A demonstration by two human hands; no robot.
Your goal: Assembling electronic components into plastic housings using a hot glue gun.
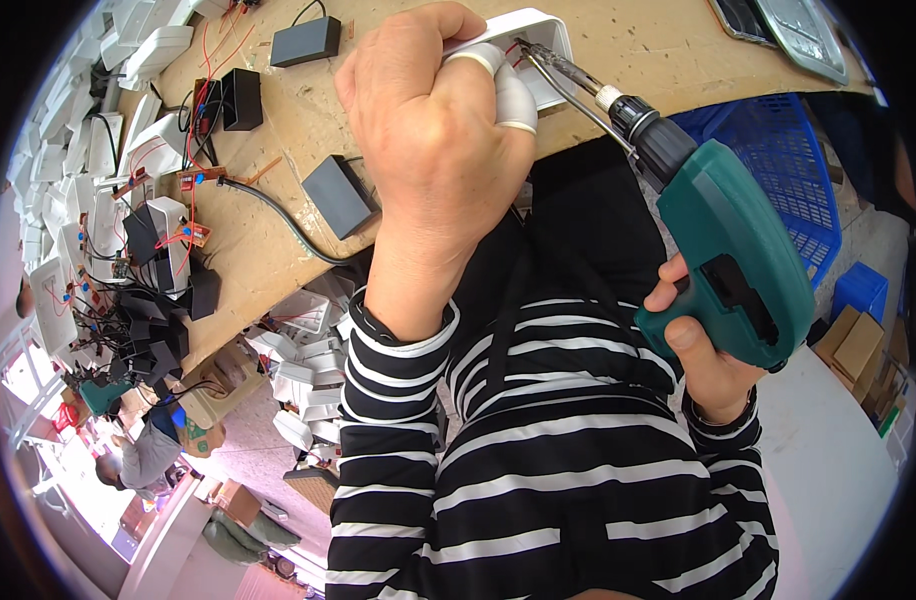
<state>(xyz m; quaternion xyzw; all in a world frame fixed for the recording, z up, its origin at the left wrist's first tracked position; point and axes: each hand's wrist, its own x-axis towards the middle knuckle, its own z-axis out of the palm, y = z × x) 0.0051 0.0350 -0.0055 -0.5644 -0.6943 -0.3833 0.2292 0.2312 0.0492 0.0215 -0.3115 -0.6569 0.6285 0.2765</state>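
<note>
A case (556, 32) is grasped and partly hidden by the left hand (433, 130); a soldering gun (738, 235) is held by the right hand (713, 368). What its tip (530, 48) touches is unclear.

wooden tabletop (648, 65): brightly, fairly evenly lit; shadows soft.
white plastic casing (555, 85): pale walls near white, edges readable.
green soldering gun (743, 235): crisp; small highlights on its metal tip.
black trousers (598, 205): very dark, folds nearly lost.
lower-left windows (20, 375): blown out, strong glare; pinkish cast over the floor (253, 445) nearby.
far-left casings (48, 165): soft, squeezed by fisheye curvature.
edges: bowed lines, black vignette, bluish fringe.
</note>
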